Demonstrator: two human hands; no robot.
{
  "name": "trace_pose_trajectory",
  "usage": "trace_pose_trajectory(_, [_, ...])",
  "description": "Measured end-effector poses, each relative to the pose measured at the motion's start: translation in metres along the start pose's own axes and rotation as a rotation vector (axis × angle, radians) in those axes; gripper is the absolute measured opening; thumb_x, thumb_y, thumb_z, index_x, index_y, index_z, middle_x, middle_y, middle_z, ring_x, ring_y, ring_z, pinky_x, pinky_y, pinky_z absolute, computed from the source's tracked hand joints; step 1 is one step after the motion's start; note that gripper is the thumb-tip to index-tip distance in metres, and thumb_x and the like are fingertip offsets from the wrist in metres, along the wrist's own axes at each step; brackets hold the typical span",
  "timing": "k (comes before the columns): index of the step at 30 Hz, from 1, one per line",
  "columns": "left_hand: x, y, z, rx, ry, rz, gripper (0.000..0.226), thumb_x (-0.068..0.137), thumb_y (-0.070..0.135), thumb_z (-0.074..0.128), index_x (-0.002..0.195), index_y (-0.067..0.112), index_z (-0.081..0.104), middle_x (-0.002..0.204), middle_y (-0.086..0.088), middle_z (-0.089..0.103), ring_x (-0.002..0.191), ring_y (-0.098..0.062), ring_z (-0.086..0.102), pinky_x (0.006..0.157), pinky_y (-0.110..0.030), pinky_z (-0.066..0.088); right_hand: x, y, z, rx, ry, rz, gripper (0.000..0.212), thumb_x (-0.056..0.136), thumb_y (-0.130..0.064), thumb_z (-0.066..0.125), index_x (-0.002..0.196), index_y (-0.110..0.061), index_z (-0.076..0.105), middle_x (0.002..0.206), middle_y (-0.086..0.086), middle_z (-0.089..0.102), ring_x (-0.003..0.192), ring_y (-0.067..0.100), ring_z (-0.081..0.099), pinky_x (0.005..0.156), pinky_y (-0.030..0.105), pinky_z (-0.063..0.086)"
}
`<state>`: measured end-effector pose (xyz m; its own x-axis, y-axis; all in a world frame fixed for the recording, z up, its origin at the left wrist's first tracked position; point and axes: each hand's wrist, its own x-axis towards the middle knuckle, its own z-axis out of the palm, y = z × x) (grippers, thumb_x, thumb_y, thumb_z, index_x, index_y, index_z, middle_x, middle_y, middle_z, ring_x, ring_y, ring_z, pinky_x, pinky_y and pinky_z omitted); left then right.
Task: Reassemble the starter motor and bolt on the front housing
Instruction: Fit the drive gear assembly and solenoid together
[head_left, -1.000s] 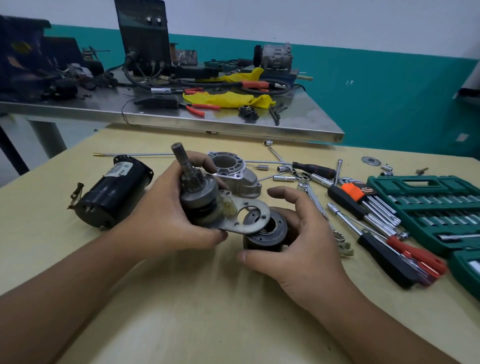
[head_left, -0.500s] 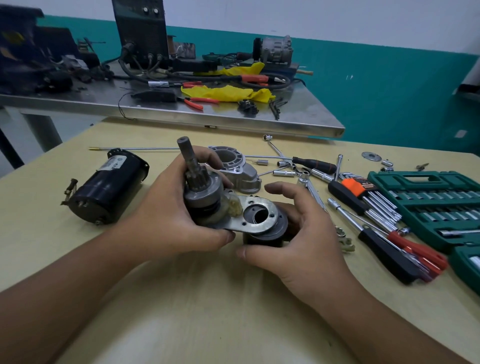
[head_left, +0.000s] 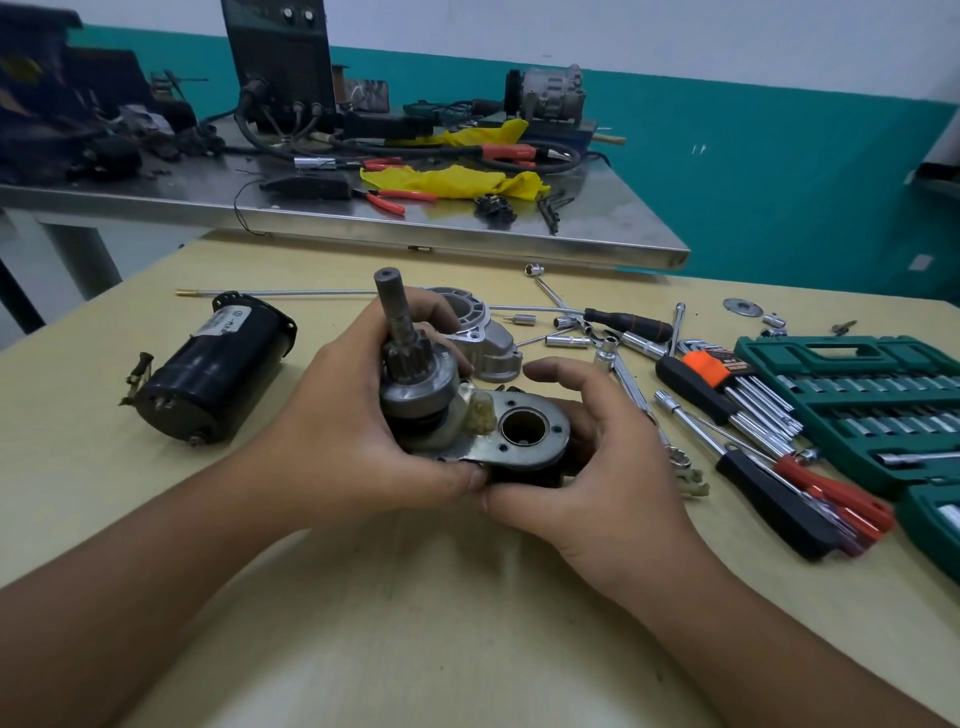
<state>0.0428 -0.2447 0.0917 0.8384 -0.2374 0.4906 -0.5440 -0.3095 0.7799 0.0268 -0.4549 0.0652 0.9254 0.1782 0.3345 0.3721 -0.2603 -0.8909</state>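
Two hands work mid-tabletop (head_left: 156, 519): the motor body (head_left: 213, 374) and front housing (head_left: 480, 332) lie apart, unfitted. Left hand (head_left: 358, 447) grasps the pinion drive (head_left: 415, 384); right hand (head_left: 597, 467) clasps the dark solenoid (head_left: 524, 470) under its plate (head_left: 524, 431). Seating them squarely probably comes next.

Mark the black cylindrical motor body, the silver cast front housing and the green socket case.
black cylindrical motor body (head_left: 218, 371): head view, on its curved side.
silver cast front housing (head_left: 493, 348): head view, on its sloped flank.
green socket case (head_left: 841, 358): head view, beside its handle recess.
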Motion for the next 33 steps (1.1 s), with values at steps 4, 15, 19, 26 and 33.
trace_pose_trajectory(4, [0.0,0.001,-0.005,-0.036,-0.055,-0.028,0.086,0.056,0.002,0.095,0.124,0.031,0.052,0.114,-0.002,0.072,0.104,-0.023,0.074,0.085,-0.036,0.063,0.0,0.001,-0.002,0.001,-0.049,0.016,0.083,0.061,0.004,0.091,0.12,-0.041,0.054,0.099,-0.015,0.077,0.093,0.008,0.074,0.078,0.022,0.06])
trace_pose_trajectory(15, [0.003,0.0,-0.015,-0.084,-0.163,-0.084,0.083,0.055,0.022,0.093,0.127,0.03,0.051,0.118,-0.003,0.071,0.111,-0.024,0.073,0.089,-0.039,0.063,0.001,0.002,-0.005,-0.038,-0.141,0.05,0.077,0.059,-0.013,0.096,0.116,-0.046,0.055,0.105,-0.012,0.076,0.097,0.008,0.073,0.081,0.023,0.059])
trace_pose_trajectory(19, [0.006,-0.008,-0.02,-0.083,-0.22,-0.157,0.087,0.056,0.021,0.096,0.129,0.032,0.049,0.12,-0.002,0.071,0.112,-0.022,0.073,0.089,-0.038,0.063,0.002,0.001,-0.008,-0.097,-0.182,0.078,0.074,0.057,-0.036,0.094,0.119,-0.046,0.055,0.109,-0.019,0.072,0.101,0.002,0.07,0.089,0.027,0.06])
trace_pose_trajectory(26, [0.004,-0.011,-0.021,-0.09,-0.206,-0.199,0.085,0.058,0.035,0.097,0.129,0.035,0.049,0.121,-0.004,0.072,0.115,-0.024,0.072,0.092,-0.039,0.062,-0.002,-0.002,-0.005,-0.149,-0.112,0.045,0.081,0.047,-0.066,0.084,0.122,-0.052,0.056,0.117,-0.027,0.067,0.11,-0.006,0.064,0.096,0.028,0.057])
trace_pose_trajectory(33, [0.003,-0.005,-0.012,-0.085,-0.1,-0.2,0.072,0.061,0.044,0.091,0.122,0.029,0.055,0.11,-0.001,0.076,0.1,-0.02,0.077,0.081,-0.028,0.063,-0.004,0.002,-0.001,-0.096,-0.057,0.05,0.083,0.046,-0.062,0.086,0.121,-0.053,0.053,0.11,-0.022,0.072,0.105,0.001,0.069,0.09,0.034,0.06])
